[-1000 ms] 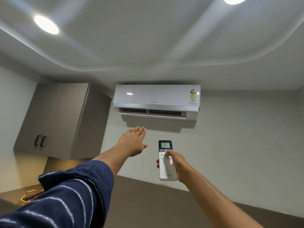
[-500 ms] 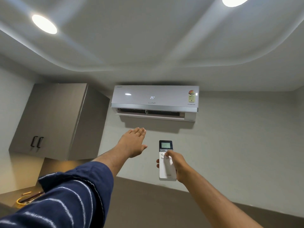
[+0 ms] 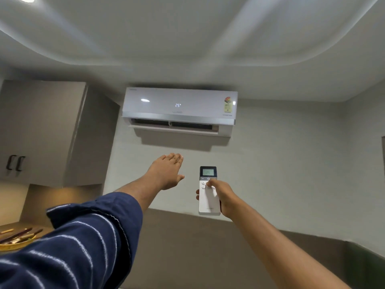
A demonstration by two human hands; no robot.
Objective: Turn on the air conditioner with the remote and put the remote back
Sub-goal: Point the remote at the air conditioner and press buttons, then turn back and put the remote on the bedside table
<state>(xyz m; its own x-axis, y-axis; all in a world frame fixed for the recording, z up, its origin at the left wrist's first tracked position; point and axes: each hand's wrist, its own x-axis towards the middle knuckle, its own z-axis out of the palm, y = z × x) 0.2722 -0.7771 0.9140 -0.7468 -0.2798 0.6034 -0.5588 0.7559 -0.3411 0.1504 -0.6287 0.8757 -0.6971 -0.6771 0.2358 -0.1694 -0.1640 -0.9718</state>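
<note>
A white air conditioner (image 3: 179,108) hangs high on the wall, its front panel lit with "25" and its lower flap swung out. My right hand (image 3: 224,197) holds a slim white remote (image 3: 209,200) upright below the unit, thumb resting on the buttons just under its small lit screen. My left hand (image 3: 166,171) is stretched out flat toward the unit, fingers together and straight, holding nothing, to the left of the remote.
A grey wall cabinet (image 3: 48,132) with two black handles juts out at the left. Below it, a yellow bowl (image 3: 12,244) with sticks sits on a counter corner. A dark band covers the lower wall.
The "25" display lit up on the air conditioner's panel after the first frame. The view has tilted slightly down and left. Both hands keep their poses.
</note>
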